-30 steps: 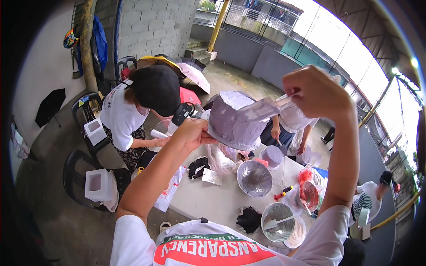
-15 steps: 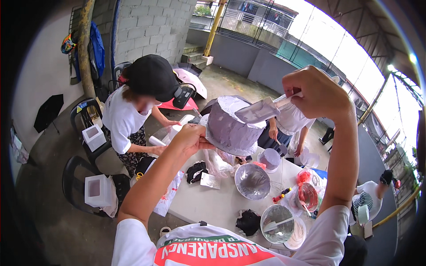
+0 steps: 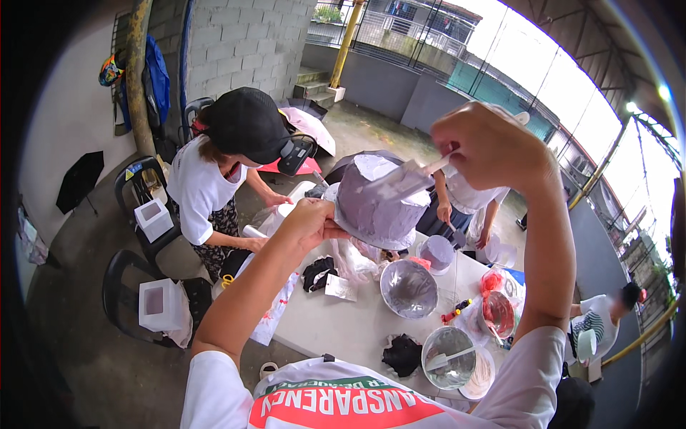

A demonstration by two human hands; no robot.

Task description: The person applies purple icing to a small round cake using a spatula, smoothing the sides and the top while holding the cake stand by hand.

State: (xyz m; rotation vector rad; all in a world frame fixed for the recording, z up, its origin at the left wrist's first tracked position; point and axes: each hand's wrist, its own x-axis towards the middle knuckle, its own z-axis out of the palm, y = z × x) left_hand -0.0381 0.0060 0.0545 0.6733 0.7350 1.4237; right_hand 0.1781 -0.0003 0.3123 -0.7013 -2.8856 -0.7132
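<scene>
A tall round cake (image 3: 366, 209) coated in pale purple icing is held up before me on a round cake board (image 3: 389, 243). At the board's left edge, my left hand (image 3: 311, 219) is closed on it. Higher up on the right, my right hand (image 3: 489, 146) is closed around the handle of a spatula (image 3: 409, 183). The spatula's icing-smeared blade lies across the cake's upper right side, slightly blurred. Part of the cake's top is hidden behind the blade.
Below is a white table (image 3: 321, 336) with an icing-smeared bowl (image 3: 409, 289), a clear bowl (image 3: 449, 357), a reddish bowl (image 3: 498, 314) and a smaller purple cake (image 3: 437, 252). A person in a black cap (image 3: 243, 125) works at left; another stands beyond the cake.
My right hand has moved left and a little down, carrying the spatula blade further left across the cake. My left hand and the board have barely moved.
</scene>
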